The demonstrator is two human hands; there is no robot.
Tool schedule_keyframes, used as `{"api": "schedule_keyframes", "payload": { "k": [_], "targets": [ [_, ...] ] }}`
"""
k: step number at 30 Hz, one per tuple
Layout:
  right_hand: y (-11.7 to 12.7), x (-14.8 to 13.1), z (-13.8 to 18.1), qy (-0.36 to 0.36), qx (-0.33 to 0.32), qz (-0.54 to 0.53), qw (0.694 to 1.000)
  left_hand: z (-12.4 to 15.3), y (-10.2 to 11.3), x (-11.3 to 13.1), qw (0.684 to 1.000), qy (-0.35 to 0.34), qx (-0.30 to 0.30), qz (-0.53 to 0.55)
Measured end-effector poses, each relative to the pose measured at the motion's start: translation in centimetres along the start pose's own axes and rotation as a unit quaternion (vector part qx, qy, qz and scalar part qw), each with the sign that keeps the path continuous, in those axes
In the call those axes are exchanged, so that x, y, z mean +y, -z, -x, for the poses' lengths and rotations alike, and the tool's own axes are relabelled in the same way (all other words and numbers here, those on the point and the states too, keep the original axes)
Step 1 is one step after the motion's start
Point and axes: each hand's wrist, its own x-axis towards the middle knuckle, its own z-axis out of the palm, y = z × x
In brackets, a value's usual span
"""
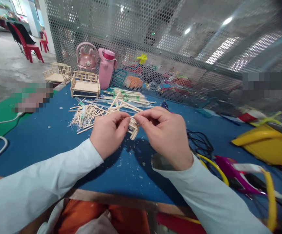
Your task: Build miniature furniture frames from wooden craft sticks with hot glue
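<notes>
My left hand point(111, 131) and my right hand point(167, 135) meet above the blue table, each in a pinch. Between their fingertips is a short pale wooden stick point(132, 116), mostly covered by the fingers. Just below lies a small bundle of wooden sticks point(134, 130), partly hidden by my hands. Behind them rests a wooden stick frame point(117, 103). To the left is a loose pile of short sticks point(89, 113) with clear plastic wrapping. Two small stick-built benches stand farther back, the nearer bench point(85, 87) in front of the other bench point(58, 74).
A pink bottle point(105, 73) and a pink rabbit-eared item point(87, 60) stand by the perforated metal screen point(175, 35). Packs of sticks point(131, 95) lie before it. On the right are black cables point(200, 143), a purple tool point(240, 177) and a yellow object point(269, 143).
</notes>
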Motion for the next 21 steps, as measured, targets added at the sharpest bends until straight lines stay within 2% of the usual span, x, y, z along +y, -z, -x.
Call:
{"api": "schedule_keyframes", "payload": {
  "k": [6,10,21],
  "targets": [
    [0.5,0.3,-1.7,-0.004,-0.056,-0.044,0.997,-0.2,-0.5,0.0,0.999,0.035,-0.008,0.041],
    [0.7,0.7,-2.5,0.018,-0.08,-0.052,0.995,-0.2,-0.7,0.2,0.998,0.046,-0.015,0.048],
    [0.2,1.8,0.9,0.092,-0.053,-0.003,0.994,0.5,-0.8,0.9,0.996,0.013,-0.071,-0.042]
  ]
}}
